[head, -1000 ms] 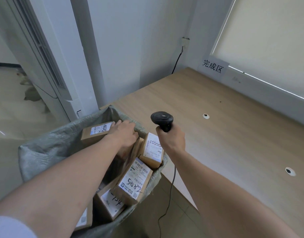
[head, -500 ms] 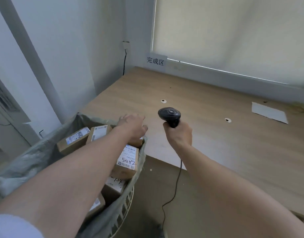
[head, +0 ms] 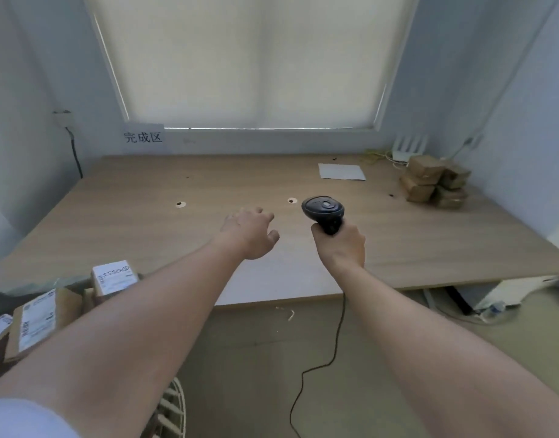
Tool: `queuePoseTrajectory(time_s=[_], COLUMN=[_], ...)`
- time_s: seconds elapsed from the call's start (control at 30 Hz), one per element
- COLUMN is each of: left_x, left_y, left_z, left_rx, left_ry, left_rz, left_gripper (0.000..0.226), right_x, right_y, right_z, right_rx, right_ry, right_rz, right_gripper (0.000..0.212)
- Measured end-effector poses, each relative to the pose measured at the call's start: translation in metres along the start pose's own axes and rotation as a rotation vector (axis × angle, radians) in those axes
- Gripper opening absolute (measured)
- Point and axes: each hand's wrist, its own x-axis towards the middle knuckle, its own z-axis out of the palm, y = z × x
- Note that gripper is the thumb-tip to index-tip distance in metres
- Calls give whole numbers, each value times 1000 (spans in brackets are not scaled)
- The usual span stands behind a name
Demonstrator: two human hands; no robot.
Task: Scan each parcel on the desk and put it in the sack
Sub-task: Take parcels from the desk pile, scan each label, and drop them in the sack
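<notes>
Both bare arms reach out over the light wooden desk (head: 114, 235); the left hand (head: 251, 233) hangs above the desktop with fingers loosely spread, holding nothing; the right hand (head: 339, 246) is wrapped tight round the handle of the black handheld barcode scanner (head: 324, 211), its rounded head up and facing forward, its thin black cable (head: 316, 365) dropping past the desk's front edge towards the floor. Far right, against the back corner, a small stack of brown cardboard parcels (head: 434, 183) sits on the desk, well apart from both hands; the blur hides how many there are. A white sheet of paper (head: 341, 171) lies flat near the back edge, left of that stack. Down at the lower left, brown cardboard boxes with white printed labels (head: 41, 317) crowd together below the desk's left end; the sack around them is barely visible. A white sign with 3 black characters (head: 143, 137) is fixed under the pale roller blind (head: 249, 61).
</notes>
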Motion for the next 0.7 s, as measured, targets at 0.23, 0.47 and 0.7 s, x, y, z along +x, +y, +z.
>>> queuePoseTrajectory(time_s=[0.23, 0.47, 0.7], left_x=[72, 134, 201], left_y=[144, 285, 373], left_z=[3, 7, 14], left_rx=[21, 20, 6], left_ry=[20, 36, 18], left_rz=[171, 284, 361], left_gripper=[54, 53, 53], right_x=[62, 134, 196], right_y=[73, 141, 193], right_z=[-112, -211, -257], right_rx=[31, 30, 64], right_ry=[126, 214, 291], right_rz=[102, 150, 204], right_gripper=[15, 17, 16])
